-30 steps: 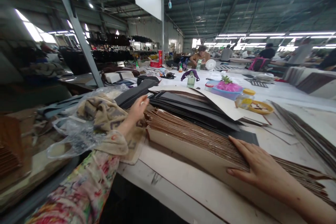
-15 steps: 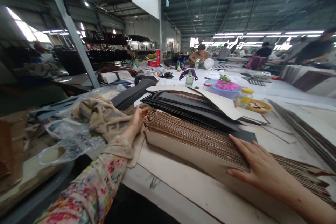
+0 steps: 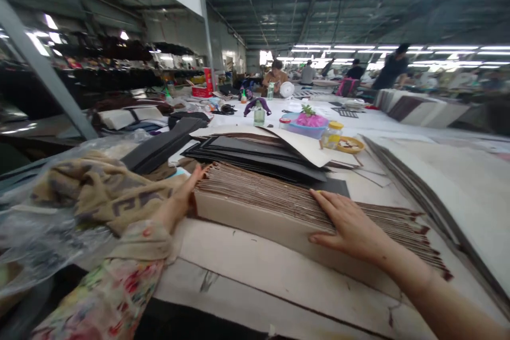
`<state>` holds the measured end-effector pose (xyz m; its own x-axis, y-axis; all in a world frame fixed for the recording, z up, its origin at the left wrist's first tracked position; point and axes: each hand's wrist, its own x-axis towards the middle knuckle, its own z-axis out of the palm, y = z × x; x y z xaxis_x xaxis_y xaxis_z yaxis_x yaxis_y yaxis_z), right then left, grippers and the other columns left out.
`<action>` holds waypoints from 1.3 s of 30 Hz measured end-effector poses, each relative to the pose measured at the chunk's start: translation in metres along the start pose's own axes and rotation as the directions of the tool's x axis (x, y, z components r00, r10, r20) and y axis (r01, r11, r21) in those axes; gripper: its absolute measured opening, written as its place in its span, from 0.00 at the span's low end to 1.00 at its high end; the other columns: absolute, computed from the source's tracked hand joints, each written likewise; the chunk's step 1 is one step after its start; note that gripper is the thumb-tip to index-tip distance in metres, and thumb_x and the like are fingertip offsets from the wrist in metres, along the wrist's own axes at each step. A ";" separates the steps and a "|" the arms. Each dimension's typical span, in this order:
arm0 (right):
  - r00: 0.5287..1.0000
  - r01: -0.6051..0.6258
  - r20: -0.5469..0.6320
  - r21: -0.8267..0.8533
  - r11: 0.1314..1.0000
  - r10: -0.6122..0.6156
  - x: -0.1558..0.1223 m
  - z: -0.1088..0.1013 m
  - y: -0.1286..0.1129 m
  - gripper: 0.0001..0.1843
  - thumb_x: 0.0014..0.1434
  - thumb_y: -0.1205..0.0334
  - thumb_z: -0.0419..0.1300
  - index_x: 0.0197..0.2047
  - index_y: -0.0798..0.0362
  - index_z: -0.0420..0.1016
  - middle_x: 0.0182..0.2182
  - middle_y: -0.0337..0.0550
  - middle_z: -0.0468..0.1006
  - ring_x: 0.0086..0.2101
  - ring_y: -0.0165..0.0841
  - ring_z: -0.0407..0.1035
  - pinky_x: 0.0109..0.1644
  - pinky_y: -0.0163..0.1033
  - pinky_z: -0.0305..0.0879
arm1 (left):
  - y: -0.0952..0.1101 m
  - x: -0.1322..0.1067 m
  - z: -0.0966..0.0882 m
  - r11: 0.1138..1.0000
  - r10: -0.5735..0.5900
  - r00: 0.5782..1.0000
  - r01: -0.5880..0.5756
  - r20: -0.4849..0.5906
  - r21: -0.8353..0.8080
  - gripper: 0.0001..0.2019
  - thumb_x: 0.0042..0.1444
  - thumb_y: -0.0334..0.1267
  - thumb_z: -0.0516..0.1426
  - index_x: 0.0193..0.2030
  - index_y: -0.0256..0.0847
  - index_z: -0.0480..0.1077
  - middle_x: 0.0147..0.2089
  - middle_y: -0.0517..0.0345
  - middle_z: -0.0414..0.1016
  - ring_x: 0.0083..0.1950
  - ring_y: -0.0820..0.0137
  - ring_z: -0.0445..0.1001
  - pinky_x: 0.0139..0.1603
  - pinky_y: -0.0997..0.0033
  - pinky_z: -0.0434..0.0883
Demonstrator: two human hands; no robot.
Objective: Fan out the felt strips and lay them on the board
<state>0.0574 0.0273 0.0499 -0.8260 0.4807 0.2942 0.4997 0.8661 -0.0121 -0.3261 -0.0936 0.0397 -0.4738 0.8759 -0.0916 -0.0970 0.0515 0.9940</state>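
A worker's left hand (image 3: pixel 181 204) meets the left end of a long stack of brown-edged pale sheets (image 3: pixel 251 188) standing on edge at the near side of a white worktable (image 3: pixel 392 126), some of its fingers lost behind the corner; whether it grips or merely presses, one cannot tell. The right hand (image 3: pixel 348 226) lies open across the stack farther right, fingers spread over the brown edges and thumb against the pale near face, covering part of the rows beneath. The right forearm is cut off at the lower right, the floral left sleeve (image 3: pixel 113 292) at the lower left. Just beyond the stack lie black sheets (image 3: pixel 258 156), partly hidden by a curled pale sheet (image 3: pixel 303 150). At left, a patterned beige cloth (image 3: pixel 109 194) sits bunched beside crumpled clear plastic (image 3: pixel 51 236), itself cropped by the picture's left edge. Farther off stand a yellow-lidded jar (image 3: pixel 332 135), its contents hard to make out, and a yellow dish (image 3: pixel 360 145) partly screened by it. On the far side, a seated person (image 3: pixel 275 77) shows only in part behind a round white object (image 3: pixel 287 90), too small to identify
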 end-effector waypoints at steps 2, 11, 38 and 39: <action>1.000 -0.008 0.024 0.022 1.000 0.008 -0.001 -0.007 -0.004 0.47 0.47 0.37 0.53 0.63 0.55 0.46 0.56 0.55 0.60 0.54 0.46 0.56 0.56 0.51 0.54 | 0.011 -0.003 0.003 0.989 0.074 0.986 -0.054 -0.150 0.137 0.32 0.56 0.59 0.35 0.60 0.42 0.54 0.63 0.52 0.55 0.63 0.56 0.51 0.57 0.54 0.58; 0.999 -0.028 0.022 0.077 0.997 0.027 -0.004 -0.012 -0.012 0.49 0.45 0.38 0.56 0.62 0.58 0.46 0.56 0.56 0.59 0.55 0.45 0.53 0.58 0.51 0.50 | 0.042 -0.047 0.130 -0.050 0.256 0.644 -0.736 0.721 0.675 0.44 0.41 0.65 0.52 0.64 0.49 0.46 0.67 0.57 0.43 0.65 0.55 0.44 0.64 0.55 0.41; 0.711 -0.390 -0.040 0.808 0.441 0.702 -0.098 0.025 0.122 0.41 0.53 0.36 0.23 0.63 0.49 0.44 0.59 0.45 0.58 0.56 0.37 0.55 0.57 0.52 0.54 | 0.024 -0.026 0.167 -0.175 0.069 0.659 -0.731 0.749 0.659 0.48 0.40 0.66 0.51 0.65 0.46 0.40 0.65 0.48 0.48 0.63 0.56 0.49 0.61 0.50 0.41; 0.718 -0.381 -0.032 0.818 0.430 0.696 -0.099 0.020 0.124 0.41 0.53 0.37 0.21 0.63 0.48 0.43 0.60 0.43 0.56 0.57 0.36 0.53 0.57 0.51 0.54 | 0.023 -0.024 0.167 -0.174 0.072 0.661 -0.729 0.747 0.662 0.48 0.40 0.66 0.51 0.65 0.46 0.40 0.65 0.48 0.48 0.63 0.56 0.49 0.61 0.50 0.41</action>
<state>0.1957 0.0898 -0.0001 -0.2371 0.9431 0.2330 0.3162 0.3017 -0.8994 -0.1708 -0.0337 0.0753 0.3341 0.9408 0.0563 0.9415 -0.3304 -0.0662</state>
